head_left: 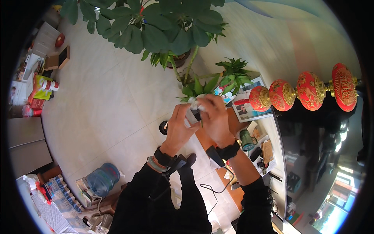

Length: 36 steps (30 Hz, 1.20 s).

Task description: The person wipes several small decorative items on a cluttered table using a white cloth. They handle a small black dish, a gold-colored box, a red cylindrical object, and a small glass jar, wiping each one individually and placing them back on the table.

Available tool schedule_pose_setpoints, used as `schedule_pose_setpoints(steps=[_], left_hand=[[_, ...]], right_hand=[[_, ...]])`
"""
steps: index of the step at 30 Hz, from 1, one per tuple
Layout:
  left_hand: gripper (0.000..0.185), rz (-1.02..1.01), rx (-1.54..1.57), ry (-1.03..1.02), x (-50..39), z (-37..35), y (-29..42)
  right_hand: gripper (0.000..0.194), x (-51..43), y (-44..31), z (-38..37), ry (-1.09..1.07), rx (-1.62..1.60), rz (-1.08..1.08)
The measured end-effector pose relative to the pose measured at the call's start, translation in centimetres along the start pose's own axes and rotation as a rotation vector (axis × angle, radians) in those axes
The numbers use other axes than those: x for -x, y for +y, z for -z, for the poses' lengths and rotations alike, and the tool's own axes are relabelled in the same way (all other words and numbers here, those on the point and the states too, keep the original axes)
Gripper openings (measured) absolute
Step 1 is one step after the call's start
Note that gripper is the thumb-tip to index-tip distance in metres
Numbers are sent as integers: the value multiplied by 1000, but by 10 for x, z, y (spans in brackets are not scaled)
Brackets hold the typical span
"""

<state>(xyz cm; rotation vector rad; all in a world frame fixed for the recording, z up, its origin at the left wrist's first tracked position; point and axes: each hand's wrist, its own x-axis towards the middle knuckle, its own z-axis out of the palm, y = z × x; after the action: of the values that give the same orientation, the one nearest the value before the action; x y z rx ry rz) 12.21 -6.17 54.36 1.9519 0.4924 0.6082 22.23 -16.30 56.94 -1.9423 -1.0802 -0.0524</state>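
In the head view my left hand [178, 128] holds a small pale container [192, 116] with a dark part; its exact kind cannot be told. Close against it on the right, my right hand [215, 121] pinches a white crumpled tissue or cloth [195, 103] over the container's top. The right fingers are blurred and partly hide both things. Just beyond the hands are the pointed green leaves of a potted plant [198, 87]. Both wrists wear black straps with small black devices.
Large leafy plants [163, 26] spread beyond. To the right stand red lantern ornaments [311, 90], a framed picture [254, 112], a green glass mug [247, 142] and a television [315, 152]. A blue water jug [103, 180] is at lower left. A black cable [214, 190] hangs near my right arm.
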Motion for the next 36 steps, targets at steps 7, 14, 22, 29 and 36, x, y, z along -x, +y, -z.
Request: schedule_pose_setpoints(steps=[7,14,22,29,36], left_hand=[[54,-41,0,68,4,7,-4],[56,178,434,19,9,12,-1],[53,312,648,19,5,20,-2],[51,321,711,27,11,31,3],[54,324,894,-78,22,22,-3]], right_hand=[[32,-15,-8,13,-1,-82,24],[22,-1,-6,9,53,-86,11],[41,21,-15,0,59,-118,88],[39,31,-8,-8,79,14,217],[25,64,5,-23,160,-288,-213]])
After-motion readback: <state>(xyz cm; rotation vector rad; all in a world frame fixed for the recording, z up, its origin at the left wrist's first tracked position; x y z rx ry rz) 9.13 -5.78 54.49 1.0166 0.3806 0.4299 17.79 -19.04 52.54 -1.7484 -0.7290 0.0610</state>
